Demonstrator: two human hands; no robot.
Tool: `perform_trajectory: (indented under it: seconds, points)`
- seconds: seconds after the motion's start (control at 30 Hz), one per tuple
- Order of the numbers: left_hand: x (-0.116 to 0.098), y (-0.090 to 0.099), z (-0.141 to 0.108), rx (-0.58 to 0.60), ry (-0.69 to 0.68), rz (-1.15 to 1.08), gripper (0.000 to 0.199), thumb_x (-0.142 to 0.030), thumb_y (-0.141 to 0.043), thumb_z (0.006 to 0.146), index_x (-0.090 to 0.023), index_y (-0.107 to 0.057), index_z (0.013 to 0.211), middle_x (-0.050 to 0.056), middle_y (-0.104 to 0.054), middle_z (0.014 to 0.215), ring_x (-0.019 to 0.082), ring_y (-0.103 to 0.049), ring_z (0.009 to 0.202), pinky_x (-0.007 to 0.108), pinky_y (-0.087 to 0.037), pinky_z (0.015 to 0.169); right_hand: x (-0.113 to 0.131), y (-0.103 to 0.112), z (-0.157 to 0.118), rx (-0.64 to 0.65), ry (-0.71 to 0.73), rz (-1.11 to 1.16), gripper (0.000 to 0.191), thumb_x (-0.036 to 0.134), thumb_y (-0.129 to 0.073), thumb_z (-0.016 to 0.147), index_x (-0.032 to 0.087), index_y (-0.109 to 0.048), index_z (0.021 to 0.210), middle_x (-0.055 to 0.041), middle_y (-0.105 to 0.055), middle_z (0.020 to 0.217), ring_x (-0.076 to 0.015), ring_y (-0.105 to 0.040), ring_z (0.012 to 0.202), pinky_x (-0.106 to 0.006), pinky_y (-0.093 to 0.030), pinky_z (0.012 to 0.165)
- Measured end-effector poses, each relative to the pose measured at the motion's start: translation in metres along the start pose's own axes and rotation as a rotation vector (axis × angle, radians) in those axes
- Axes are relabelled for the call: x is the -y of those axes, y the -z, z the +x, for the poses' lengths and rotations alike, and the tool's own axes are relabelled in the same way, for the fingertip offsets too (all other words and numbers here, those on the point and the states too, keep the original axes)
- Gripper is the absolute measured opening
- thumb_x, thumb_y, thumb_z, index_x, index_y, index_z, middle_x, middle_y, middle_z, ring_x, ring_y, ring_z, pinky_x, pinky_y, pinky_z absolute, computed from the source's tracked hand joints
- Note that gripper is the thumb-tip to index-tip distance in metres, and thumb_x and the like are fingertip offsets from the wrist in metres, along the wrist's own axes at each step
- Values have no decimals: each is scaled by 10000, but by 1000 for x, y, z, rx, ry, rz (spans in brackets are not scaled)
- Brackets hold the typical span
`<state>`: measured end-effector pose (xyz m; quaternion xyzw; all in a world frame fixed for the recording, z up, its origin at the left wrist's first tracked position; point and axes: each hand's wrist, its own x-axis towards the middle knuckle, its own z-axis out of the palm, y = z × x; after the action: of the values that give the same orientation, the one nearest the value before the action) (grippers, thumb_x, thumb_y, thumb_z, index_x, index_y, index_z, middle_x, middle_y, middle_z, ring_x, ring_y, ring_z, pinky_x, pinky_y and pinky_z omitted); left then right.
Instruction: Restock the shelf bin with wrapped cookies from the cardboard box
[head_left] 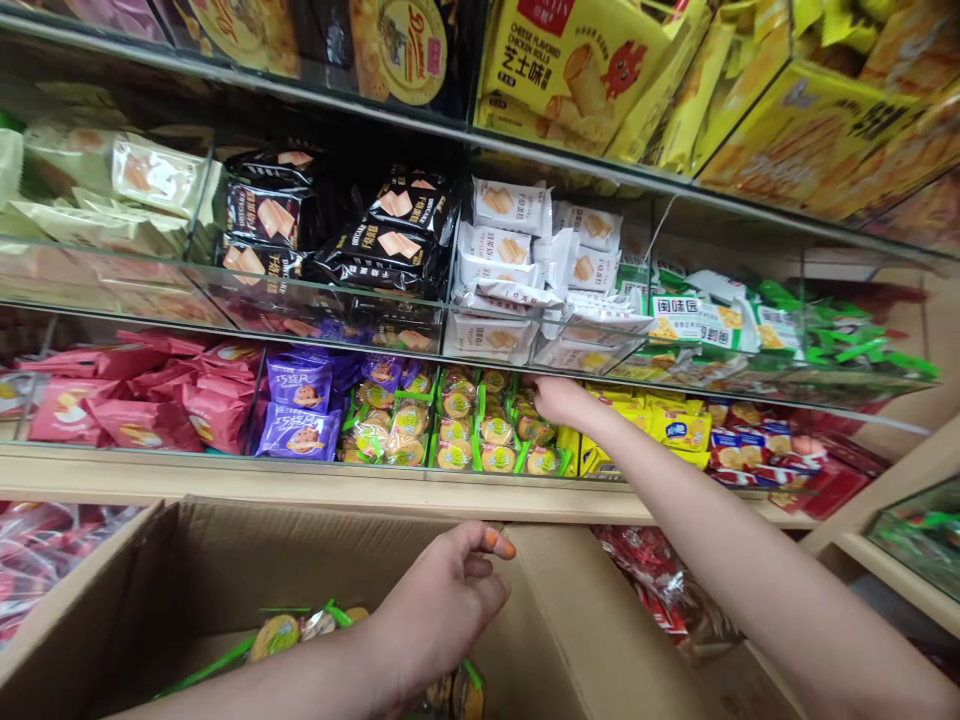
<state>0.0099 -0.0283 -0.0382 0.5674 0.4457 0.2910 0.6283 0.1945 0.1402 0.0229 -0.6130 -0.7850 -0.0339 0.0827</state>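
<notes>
My left hand (454, 595) hovers over an open cardboard box (285, 535), fingers curled in and nothing visible in them. Its index finger and another fingertip show orange marks. Inside the box lie clear packets of round biscuits (277, 637) with green edges, partly covered by my left forearm. My right hand (559, 402) reaches into the lower shelf at a row of the same biscuit packets (496, 430). Its fingers are hidden among the packets, so I cannot see whether they hold one. Yellow snack packets (679, 428) sit just right of that hand.
Purple packets (298, 432) and red packets (142, 400) fill compartments to the left. A glass-fronted shelf above holds black packets (390, 235) and white packets (502, 255), its edge close over my right hand. Red-wrapped goods (652, 570) lie beside the box.
</notes>
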Motion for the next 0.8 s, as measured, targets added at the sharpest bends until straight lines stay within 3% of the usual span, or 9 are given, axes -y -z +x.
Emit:
perform_trajectory:
  seconds: [0.1,0.23,0.33,0.43,0.53,0.63,0.73,0.8]
  points:
    - [2,0,-1,10,-4,21,195,-164,-462,682,-185,-439,875,-69,-401,624,63,-294,511,211,-257,523,-4,1,-24,76,48,-56,356,41,-509,656,127,-617,985,-129,-625,1019,-241,-571,951,-263,-413,785]
    - [2,-1,-4,63,12,205,208,-170,-444,694,-188,-459,900,-64,-403,611,82,-348,527,212,-305,532,1,-7,-32,69,96,-104,241,100,-510,717,157,-627,920,-99,-651,927,-198,-596,876,-224,-406,720]
    - [-6,4,-7,117,-49,629,211,-219,-476,708,-195,-526,911,-2,-528,782,129,-483,678,240,-385,615,8,-14,-27,37,96,-122,219,129,-479,755,144,-611,929,-106,-645,912,-189,-592,862,-219,-396,695]
    - [-16,15,-7,278,-249,1222,267,-226,-503,722,-209,-568,981,44,-583,986,179,-536,879,264,-400,765,7,-21,-26,36,94,-123,211,109,-462,744,119,-619,885,-119,-639,884,-198,-586,830,-236,-394,691]
    - [-23,29,-4,307,-163,1307,249,-215,-502,726,-182,-606,950,84,-621,966,231,-543,917,319,-387,804,0,-25,-33,20,94,-115,223,129,-454,752,94,-616,901,-141,-615,906,-223,-559,861,-279,-388,742]
    - [-29,40,-5,280,-56,1355,295,-213,-472,738,-172,-605,998,114,-633,993,252,-563,883,343,-403,754,5,-22,-57,-123,80,-126,241,194,-437,787,79,-607,912,-170,-569,951,-270,-494,949,-352,-366,806]
    - [-39,45,-11,225,17,1403,281,-202,-440,741,-154,-634,937,131,-648,948,261,-578,827,350,-405,706,35,-22,-103,-327,132,-48,260,245,-386,825,109,-598,889,-146,-558,887,-265,-486,901,-383,-370,790]
    - [-45,46,-14,183,29,1430,290,-216,-413,752,-136,-638,917,148,-650,917,271,-579,807,358,-399,684,69,-34,-137,-190,302,110,257,235,-362,835,142,-601,841,-108,-567,821,-225,-505,825,-352,-389,759]
